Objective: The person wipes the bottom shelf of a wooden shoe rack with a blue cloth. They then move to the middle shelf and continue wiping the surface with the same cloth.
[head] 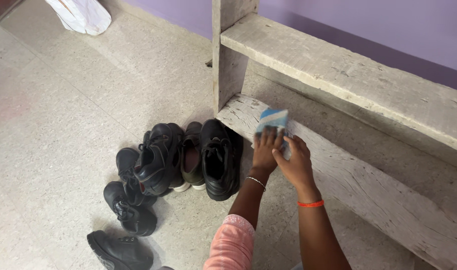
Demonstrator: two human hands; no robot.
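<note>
left arm: reaches forward from the lower frame edge, pink sleeve to the forearm, thin silver bangle at the wrist
left hand (265,150): palm down, back of the hand up, fingers (268,134) stretched forward and slightly spread, pressing flat
right arm: bare, comes up from the bottom edge, orange band at the wrist
right hand (296,162): just right of the left hand, touching it, fingers bent and curled toward it, thumb side inward
both wrists: close together, forearms converging

purple wall (368,20), speckled stone floor (63,100), rough grey wooden shelves (338,70).
</note>
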